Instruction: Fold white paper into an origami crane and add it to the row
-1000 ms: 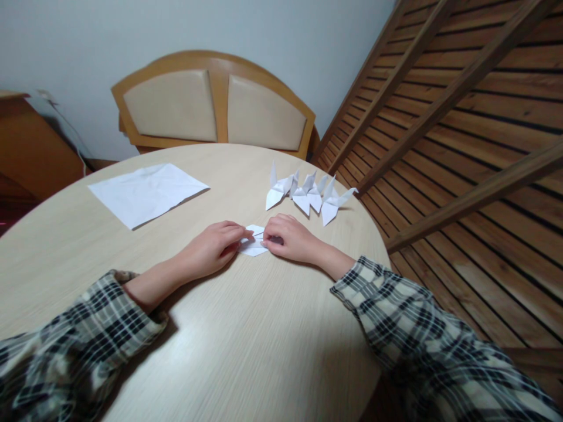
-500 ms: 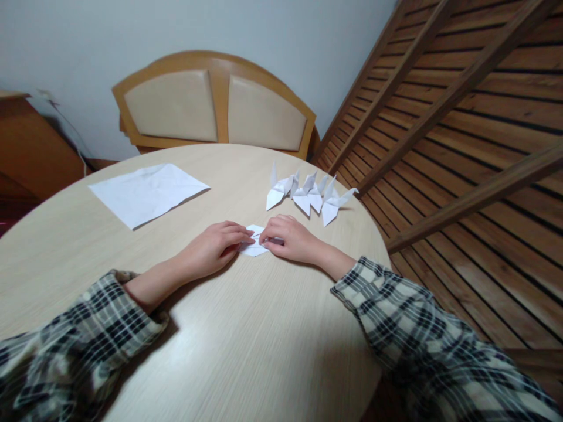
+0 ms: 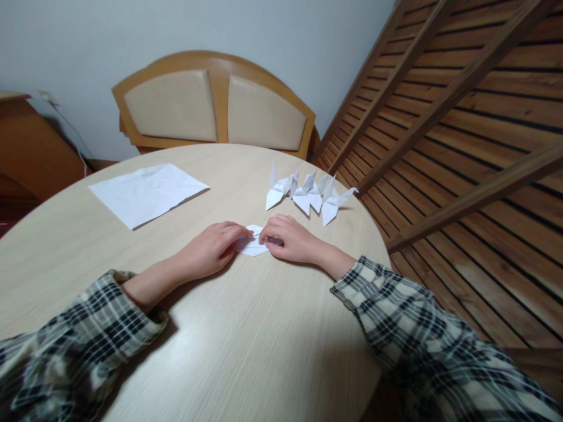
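Observation:
A small piece of folded white paper [image 3: 253,248] lies flat on the table between my hands, with crease lines showing on it. My left hand [image 3: 216,248] grips its left side, fingers on top and thumb tucked low. From the right, my right hand [image 3: 290,239] has its fingertips and thumb closed on the paper's right part. Both hands cover the paper's outer edges. Beyond my right hand stand several white paper cranes [image 3: 333,205] in a close row.
A larger white sheet of paper [image 3: 149,193] lies on the round wooden table [image 3: 246,328] at the left. Behind the far edge is a chair [image 3: 220,105] with cream panels. A slatted wooden partition [image 3: 461,152] runs along the right, and a brown cabinet [image 3: 35,152] stands far left.
My left fingers have shifted slightly left on the folded paper, baring a little more of its left part. My right hand has barely moved.

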A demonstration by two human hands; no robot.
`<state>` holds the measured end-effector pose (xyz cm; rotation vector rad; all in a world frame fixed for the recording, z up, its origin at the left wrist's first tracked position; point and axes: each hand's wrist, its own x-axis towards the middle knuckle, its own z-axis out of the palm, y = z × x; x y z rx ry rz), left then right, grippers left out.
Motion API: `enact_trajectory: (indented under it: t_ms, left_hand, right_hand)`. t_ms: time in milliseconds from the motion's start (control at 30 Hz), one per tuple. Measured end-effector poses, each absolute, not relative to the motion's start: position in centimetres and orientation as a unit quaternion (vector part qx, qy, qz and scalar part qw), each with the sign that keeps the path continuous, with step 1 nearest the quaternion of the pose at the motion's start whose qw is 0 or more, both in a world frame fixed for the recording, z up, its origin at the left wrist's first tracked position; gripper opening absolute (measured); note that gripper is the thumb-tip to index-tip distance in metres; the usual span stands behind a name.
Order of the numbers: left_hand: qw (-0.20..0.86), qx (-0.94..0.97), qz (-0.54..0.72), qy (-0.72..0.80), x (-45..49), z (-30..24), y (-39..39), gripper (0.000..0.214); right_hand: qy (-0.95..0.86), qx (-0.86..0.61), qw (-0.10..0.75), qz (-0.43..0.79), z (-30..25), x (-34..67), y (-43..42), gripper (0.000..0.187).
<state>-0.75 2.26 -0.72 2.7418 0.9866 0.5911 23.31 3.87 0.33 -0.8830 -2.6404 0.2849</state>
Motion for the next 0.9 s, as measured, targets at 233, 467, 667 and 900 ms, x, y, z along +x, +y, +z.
enact_trajectory:
  t_ms: [233, 467, 667, 900]
  left_hand:
    - [0.091, 0.922, 0.194, 0.322, -0.65, -0.38, 2.12, 0.030]
    - [0.101, 0.923, 0.193, 0.317, -0.59, -0.15, 2.14, 0.030]
    - [0.106, 0.921, 0.193, 0.320, -0.74, -0.39, 2.11, 0.033]
    - [0.108, 0.923, 0.195, 0.315, -0.58, -0.01, 1.90, 0.030]
  right_hand:
    - [-0.931, -0.308, 0.165, 0.101, 0.43, 23.30, 3.82, 0.013]
    - [-0.933, -0.306, 0.160, 0.105, 0.37, 23.36, 3.89, 0.012]
    - [-0.932, -0.306, 0.164, 0.103, 0.35, 23.36, 3.87, 0.012]
    - [-0.932, -0.296, 0.176, 0.116, 0.36, 23.33, 3.91, 0.024]
